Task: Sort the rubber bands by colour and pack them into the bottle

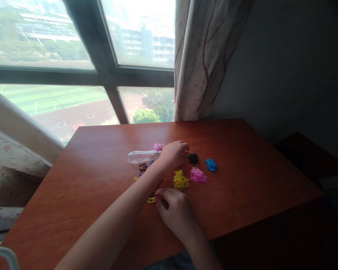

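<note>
My left hand (173, 153) reaches across the wooden table (242, 180), fingers pinched together right beside a small black pile of rubber bands (193, 158); what it pinches is too small to name. My right hand (176, 212) rests near the front edge, fingers curled on a yellow and black band (151, 199). Sorted piles lie close by: yellow (181, 180), pink (198, 175) and blue (211, 164). A mixed heap of bands (143, 170) sits under my left forearm.
A clear plastic bottle (142, 156) with a pink cap (157, 146) lies on its side behind my left hand. A window and a curtain (205, 56) stand behind the table. A dark lower surface (307, 153) adjoins the right edge.
</note>
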